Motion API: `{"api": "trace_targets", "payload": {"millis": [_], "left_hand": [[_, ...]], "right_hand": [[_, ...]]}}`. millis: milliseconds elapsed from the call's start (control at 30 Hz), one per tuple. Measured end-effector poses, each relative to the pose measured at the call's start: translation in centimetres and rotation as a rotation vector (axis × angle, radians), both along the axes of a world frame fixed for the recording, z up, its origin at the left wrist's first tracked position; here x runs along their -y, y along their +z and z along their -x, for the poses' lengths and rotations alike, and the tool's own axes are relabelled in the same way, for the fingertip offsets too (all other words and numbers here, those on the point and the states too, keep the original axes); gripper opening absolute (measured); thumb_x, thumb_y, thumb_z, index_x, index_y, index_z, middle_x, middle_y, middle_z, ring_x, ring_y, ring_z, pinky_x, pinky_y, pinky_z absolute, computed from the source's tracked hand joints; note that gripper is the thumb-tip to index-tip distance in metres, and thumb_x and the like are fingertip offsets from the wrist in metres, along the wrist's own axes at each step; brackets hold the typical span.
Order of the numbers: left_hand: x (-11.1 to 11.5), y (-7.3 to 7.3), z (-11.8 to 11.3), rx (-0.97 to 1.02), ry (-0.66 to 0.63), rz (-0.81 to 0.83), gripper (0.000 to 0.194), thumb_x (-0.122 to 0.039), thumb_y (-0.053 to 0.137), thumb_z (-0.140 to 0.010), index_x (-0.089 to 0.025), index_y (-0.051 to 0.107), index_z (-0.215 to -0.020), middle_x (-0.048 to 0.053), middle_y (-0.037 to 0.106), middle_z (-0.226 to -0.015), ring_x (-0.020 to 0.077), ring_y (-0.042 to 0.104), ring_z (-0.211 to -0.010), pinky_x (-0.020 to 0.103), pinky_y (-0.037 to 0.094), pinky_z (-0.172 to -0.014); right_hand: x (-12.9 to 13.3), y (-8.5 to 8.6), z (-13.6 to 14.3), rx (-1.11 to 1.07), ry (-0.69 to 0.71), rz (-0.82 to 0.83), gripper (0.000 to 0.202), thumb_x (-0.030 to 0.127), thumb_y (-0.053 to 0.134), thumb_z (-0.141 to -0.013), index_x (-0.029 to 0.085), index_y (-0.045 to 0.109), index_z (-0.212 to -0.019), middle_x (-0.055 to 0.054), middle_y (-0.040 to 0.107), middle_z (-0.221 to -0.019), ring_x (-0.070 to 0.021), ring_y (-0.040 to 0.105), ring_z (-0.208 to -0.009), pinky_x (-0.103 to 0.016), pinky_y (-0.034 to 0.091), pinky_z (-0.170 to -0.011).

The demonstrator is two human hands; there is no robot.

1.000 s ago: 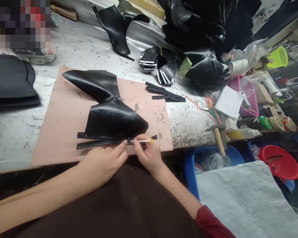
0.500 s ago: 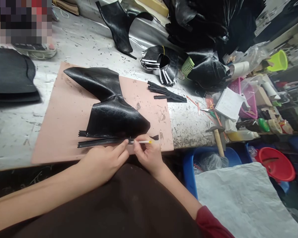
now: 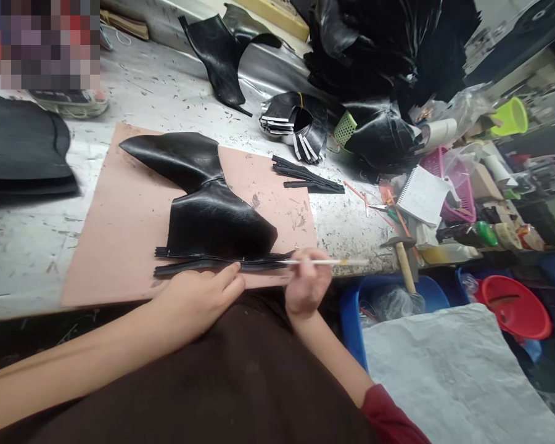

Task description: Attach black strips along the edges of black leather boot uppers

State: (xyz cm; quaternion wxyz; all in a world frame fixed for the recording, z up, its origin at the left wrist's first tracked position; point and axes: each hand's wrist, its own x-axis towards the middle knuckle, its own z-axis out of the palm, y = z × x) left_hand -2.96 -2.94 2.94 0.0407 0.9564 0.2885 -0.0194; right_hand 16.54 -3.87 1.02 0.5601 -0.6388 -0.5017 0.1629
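A black leather boot upper (image 3: 208,216) lies on a pinkish board (image 3: 120,246), its pointed toe to the upper left. Along its lower edge runs a black zipper (image 3: 176,269), with the two tapes apart at the left end. My left hand (image 3: 208,290) rests on the zipper near its middle, fingers stretched out and touching it; the thumb is hidden. At the zipper's right end, my right hand (image 3: 308,283) is closed around a thin white pen (image 3: 340,263) with a yellow part. The hand and pen are blurred, so whether the tip touches the zipper I cannot tell.
More black zippers (image 3: 305,176) lie at the board's upper right. Behind are a bundle of black pieces with white strips (image 3: 296,126) and another leather upper (image 3: 219,61). A hammer (image 3: 404,265) hangs over the table edge, near a spiral notebook (image 3: 423,194) and a blue bin (image 3: 351,308).
My right hand has moved right along the zipper with the pen, from beside my left fingers to the zipper's right end. My left hand stays on the zipper.
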Motion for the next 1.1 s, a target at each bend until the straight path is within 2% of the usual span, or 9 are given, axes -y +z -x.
{"api": "trace_targets", "payload": {"millis": [133,267,433,533,733,800,933,1033,1100], "left_hand": [[-0.6,0.0,0.5,0.217,0.163,0.371,0.032,-0.011,0.034,-0.08,-0.02,0.053,-0.105,0.008,0.052,-0.13,0.0198,0.064,-0.087,0.029,0.049,-0.066],[-1.0,0.6,0.9,0.372,0.348,0.785,0.021,-0.022,0.038,-0.08,-0.024,0.05,-0.097,0.003,0.05,-0.132,0.0192,0.057,-0.106,0.028,0.047,-0.081],[-0.8,1.9,0.6,0.746,0.394,1.271,0.014,-0.023,0.047,-0.068,-0.021,0.034,-0.073,0.009,0.049,-0.132,0.0236,0.054,-0.11,0.029,0.047,-0.075],[-0.6,2.6,1.7,0.889,0.466,1.332,0.019,-0.029,0.051,-0.071,-0.02,0.035,-0.071,0.011,0.048,-0.133,0.017,0.061,-0.079,0.024,0.044,-0.059],[-2.7,1.8,5.7,0.855,0.97,0.569,0.028,-0.047,0.052,-0.075,-0.021,0.046,-0.082,0.004,0.062,-0.096,0.0134,0.05,-0.06,0.027,0.039,-0.056],[-3.8,0.9,5.8,0.774,1.016,0.567,0.035,-0.047,0.057,-0.07,-0.021,0.046,-0.09,0.001,0.059,-0.082,0.0165,0.053,-0.065,0.028,0.04,-0.06],[-3.7,-0.2,4.9,0.884,1.008,0.759,0.034,-0.042,0.055,-0.065,-0.021,0.038,-0.086,-0.005,0.049,-0.068,0.0149,0.05,-0.059,0.026,0.038,-0.057],[-1.7,-0.2,5.5,0.803,0.96,0.798,0.026,-0.039,0.051,-0.065,-0.021,0.035,-0.075,-0.005,0.045,-0.064,0.0149,0.048,-0.059,0.026,0.037,-0.057],[-0.3,0.1,6.6,0.652,0.906,0.785,0.018,-0.034,0.049,-0.068,-0.021,0.037,-0.072,-0.004,0.047,-0.062,0.0161,0.048,-0.059,0.026,0.035,-0.057]], "right_hand": [[-2.4,0.1,-7.0,0.372,-0.256,0.48,0.024,0.034,0.025,-0.085,0.022,0.035,-0.067,0.001,0.041,-0.059,-0.0153,0.045,-0.058,-0.029,0.042,-0.061],[-3.4,0.7,-9.6,0.513,-0.211,0.495,0.009,0.026,0.052,-0.067,0.019,0.048,-0.071,-0.008,0.055,-0.077,-0.0262,0.052,-0.085,-0.044,0.039,-0.084],[-1.8,1.1,-2.0,0.525,0.563,-0.021,0.042,0.014,0.046,-0.07,0.017,0.045,-0.112,-0.01,0.058,-0.1,-0.0203,0.056,-0.091,-0.035,0.049,-0.079],[-1.1,0.9,1.5,0.547,0.733,-0.038,0.05,0.012,0.046,-0.07,0.016,0.041,-0.119,-0.01,0.059,-0.1,-0.0199,0.058,-0.087,-0.034,0.05,-0.075],[-1.9,0.4,4.3,0.842,0.59,-0.216,0.02,0.024,0.055,-0.077,0.016,0.058,-0.095,-0.01,0.059,-0.09,-0.0223,0.051,-0.08,-0.035,0.043,-0.068],[-2.3,0.2,5.9,0.848,0.621,-0.272,0.009,0.021,0.052,-0.079,0.018,0.059,-0.084,-0.007,0.059,-0.084,-0.0195,0.05,-0.074,-0.032,0.04,-0.064],[-3.3,0.4,6.0,0.334,0.433,-0.102,0.012,0.023,0.052,-0.079,0.018,0.054,-0.068,-0.006,0.057,-0.081,-0.0174,0.055,-0.078,-0.031,0.045,-0.07],[-4.3,2.1,0.4,-0.252,0.005,0.052,0.016,0.031,0.06,-0.069,0.019,0.05,-0.066,-0.001,0.055,-0.066,-0.0142,0.055,-0.059,-0.027,0.047,-0.054],[-5.0,4.1,-4.3,-0.507,-0.305,-0.105,0.017,0.031,0.057,-0.064,0.02,0.043,-0.065,0.004,0.05,-0.057,-0.0101,0.047,-0.044,-0.023,0.042,-0.043]]}}
